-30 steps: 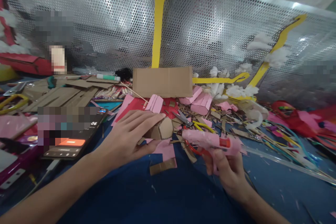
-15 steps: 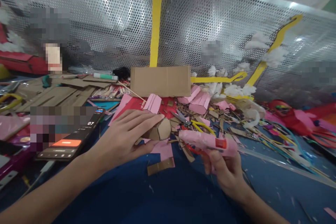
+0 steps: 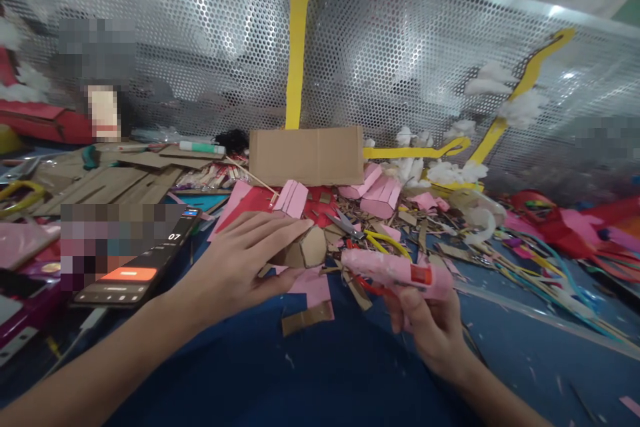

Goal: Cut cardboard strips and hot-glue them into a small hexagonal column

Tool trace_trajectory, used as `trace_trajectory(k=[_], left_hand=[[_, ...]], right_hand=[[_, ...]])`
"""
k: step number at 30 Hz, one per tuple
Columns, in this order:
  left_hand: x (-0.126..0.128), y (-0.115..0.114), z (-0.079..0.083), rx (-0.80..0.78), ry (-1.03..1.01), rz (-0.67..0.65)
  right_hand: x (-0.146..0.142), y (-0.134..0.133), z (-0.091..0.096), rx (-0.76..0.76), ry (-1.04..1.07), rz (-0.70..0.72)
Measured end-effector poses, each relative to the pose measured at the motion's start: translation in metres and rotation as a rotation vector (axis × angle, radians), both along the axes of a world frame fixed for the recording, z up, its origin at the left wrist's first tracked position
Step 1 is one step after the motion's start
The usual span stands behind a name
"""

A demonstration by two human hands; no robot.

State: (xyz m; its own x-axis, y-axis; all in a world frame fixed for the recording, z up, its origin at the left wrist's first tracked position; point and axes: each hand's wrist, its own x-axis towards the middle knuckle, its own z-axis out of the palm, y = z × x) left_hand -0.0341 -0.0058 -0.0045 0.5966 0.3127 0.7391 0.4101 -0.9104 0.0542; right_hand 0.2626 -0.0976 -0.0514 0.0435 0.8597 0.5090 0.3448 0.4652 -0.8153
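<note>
My left hand (image 3: 250, 257) is closed round a small many-sided cardboard piece (image 3: 311, 248), its flat end facing right. Fingers lie over the top and the thumb is below. My right hand (image 3: 430, 323) grips a pink glue gun (image 3: 385, 268) with a red part near its back. The gun's nozzle points left at the cardboard piece, a small gap apart from it. Beneath the left hand lie pink paper scraps (image 3: 317, 287) and a cardboard strip (image 3: 306, 318). Behind the gun are scissors (image 3: 345, 225) and a yellow-handled tool (image 3: 385, 243).
A cardboard box (image 3: 306, 157) stands behind my hands, a yellow strip (image 3: 296, 53) rising behind it against the perforated metal panel (image 3: 210, 33). Pink folded paper pieces (image 3: 381, 195) lie near scattered cardboard scraps. A phone (image 3: 135, 263) rests at left, cardboard sheets (image 3: 105, 187) behind it.
Almost nothing differs. Both hands keep their hold and position, and the glue gun stays beside the cardboard piece; the view has shifted very slightly.
</note>
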Motion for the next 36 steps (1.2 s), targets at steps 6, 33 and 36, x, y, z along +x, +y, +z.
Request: trace_trajectory(k=[6,33,36], left_hand=[[0.0,0.001,0.0,-0.008,0.012,0.002],[0.002,0.001,-0.002,-0.026,-0.003,-0.001],[0.002,0.0,-0.001,-0.023,-0.008,0.002]], right_hand=[[-0.001,0.0,0.004,0.005,-0.022,0.008],[0.002,0.002,-0.001,-0.008,-0.022,0.01],[0.003,0.001,-0.001,0.001,-0.025,0.009]])
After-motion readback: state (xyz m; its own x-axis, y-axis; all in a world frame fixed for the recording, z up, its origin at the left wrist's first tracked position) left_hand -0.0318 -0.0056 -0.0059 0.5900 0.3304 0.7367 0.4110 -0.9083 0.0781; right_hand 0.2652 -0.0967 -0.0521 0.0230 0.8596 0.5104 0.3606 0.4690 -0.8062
